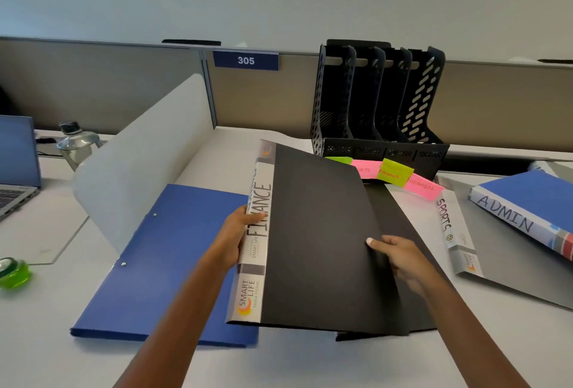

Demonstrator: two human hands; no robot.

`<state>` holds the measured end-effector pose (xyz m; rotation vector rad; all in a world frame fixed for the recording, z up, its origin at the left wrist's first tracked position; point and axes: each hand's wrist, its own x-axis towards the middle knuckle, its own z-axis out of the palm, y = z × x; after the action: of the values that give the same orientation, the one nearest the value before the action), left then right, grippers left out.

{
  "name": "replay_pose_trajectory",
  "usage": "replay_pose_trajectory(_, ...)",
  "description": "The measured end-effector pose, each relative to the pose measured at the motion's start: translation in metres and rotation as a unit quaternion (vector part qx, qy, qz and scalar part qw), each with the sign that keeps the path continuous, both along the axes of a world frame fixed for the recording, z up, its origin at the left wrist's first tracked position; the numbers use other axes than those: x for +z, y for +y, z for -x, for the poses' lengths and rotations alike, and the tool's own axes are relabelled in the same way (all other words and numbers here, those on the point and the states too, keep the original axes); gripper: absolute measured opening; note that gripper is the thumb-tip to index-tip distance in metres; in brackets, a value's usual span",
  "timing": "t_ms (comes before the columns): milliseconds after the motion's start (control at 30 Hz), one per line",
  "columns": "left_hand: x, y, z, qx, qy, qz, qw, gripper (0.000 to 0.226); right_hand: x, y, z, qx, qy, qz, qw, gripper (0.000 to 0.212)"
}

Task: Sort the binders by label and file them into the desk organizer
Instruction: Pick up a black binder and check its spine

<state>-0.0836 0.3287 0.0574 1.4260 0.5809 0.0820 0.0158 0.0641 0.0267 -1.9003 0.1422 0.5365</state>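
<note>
A black binder with FINANCE written on its white spine is held above the desk in front of me. My left hand grips the spine side. My right hand grips the binder's right edge. Behind it stands a black desk organizer with several upright slots, all without binders. Green and pink sticky labels run along its front; one reads FINANCE. A grey SPORTS binder lies at the right, with a blue ADMIN binder on top of it. A blue folder lies flat at the left.
A white curved divider rises left of the blue folder. Beyond it are a laptop, a clear water bottle and a green tape dispenser. A cubicle partition with a 305 sign backs the desk.
</note>
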Motion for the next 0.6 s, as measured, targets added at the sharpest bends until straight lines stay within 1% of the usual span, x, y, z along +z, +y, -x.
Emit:
replay_pose_trajectory(67, -0.001, 0.011, 0.006, 0.000, 0.012, -0.031, 0.999, 0.005, -0.001, 0.017, 0.008, 0.036, -0.008, 0.003, 0.999, 0.028)
replay_pose_trajectory(133, -0.002, 0.023, 0.010, 0.015, 0.027, -0.070, 0.997, 0.007, -0.003, 0.033, 0.016, 0.047, -0.024, 0.006, 0.999, 0.028)
replay_pose_trajectory(233, -0.004, 0.044, 0.016, 0.037, 0.057, -0.130, 0.989, 0.006, -0.008, 0.054, 0.027, 0.065, -0.015, -0.004, 0.998, 0.029)
replay_pose_trajectory(300, -0.006, 0.057, 0.023, 0.036, 0.072, -0.169, 0.982, 0.018, -0.012, 0.068, 0.034, 0.079, -0.009, 0.000, 0.997, 0.034)
replay_pose_trajectory(333, -0.007, 0.064, 0.026, 0.040, 0.077, -0.183, 0.979, 0.020, -0.013, 0.074, 0.038, 0.086, -0.009, 0.003, 0.996, 0.038)
replay_pose_trajectory(433, -0.011, 0.079, 0.034, 0.062, 0.088, -0.222, 0.969, 0.016, -0.018, 0.094, 0.050, 0.109, -0.012, 0.014, 0.994, 0.048)
replay_pose_trajectory(600, -0.023, 0.093, 0.045, 0.097, 0.106, -0.261, 0.954, 0.028, -0.018, 0.118, 0.062, 0.153, -0.040, 0.063, 0.985, 0.058)
